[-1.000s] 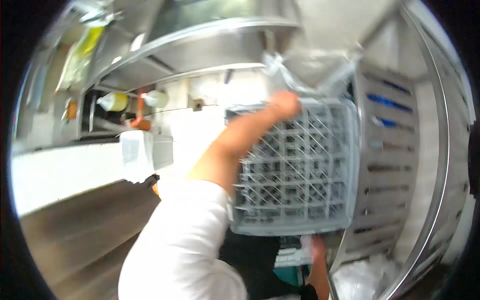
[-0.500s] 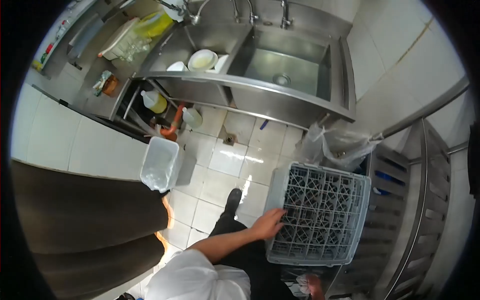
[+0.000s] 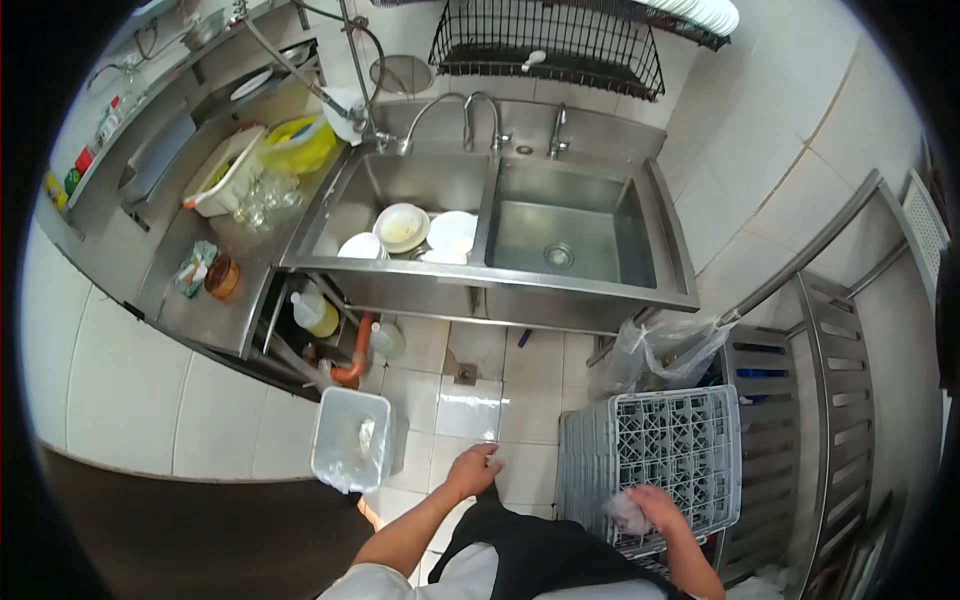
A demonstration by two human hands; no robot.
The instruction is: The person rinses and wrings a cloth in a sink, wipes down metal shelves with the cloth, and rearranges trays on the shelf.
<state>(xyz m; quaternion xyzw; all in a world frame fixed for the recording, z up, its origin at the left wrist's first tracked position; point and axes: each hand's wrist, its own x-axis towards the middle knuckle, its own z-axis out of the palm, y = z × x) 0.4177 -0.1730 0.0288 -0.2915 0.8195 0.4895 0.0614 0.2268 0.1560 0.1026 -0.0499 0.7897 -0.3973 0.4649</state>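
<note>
My left hand [image 3: 474,472] hangs over the floor in front of me, its fingers loosely bent and apart, with nothing plainly in them. My right hand [image 3: 658,508] is closed around a crumpled whitish cloth [image 3: 627,514], above the near left part of the top rack. That grey gridded glass rack [image 3: 690,425] tops a stack on my right. To the left of my left hand stands a translucent plastic bin [image 3: 338,445]. A small crumpled white piece [image 3: 366,438] shows within its outline; whether it rests inside, I cannot tell.
Ahead is a steel double sink [image 3: 570,285]; white plates [image 3: 453,232] lie in its left basin. A wire shelf [image 3: 545,70] hangs above. Glasses [image 3: 268,200] and a white tub [image 3: 225,175] stand on the left counter. Jugs [image 3: 387,340] sit below. A slatted steel rack [image 3: 765,450] lines the right.
My left hand has left the rack's edge and moved left. My right hand has risen with the cloth over the rack. The view has tilted up, and a white piece now shows at the bin.
</note>
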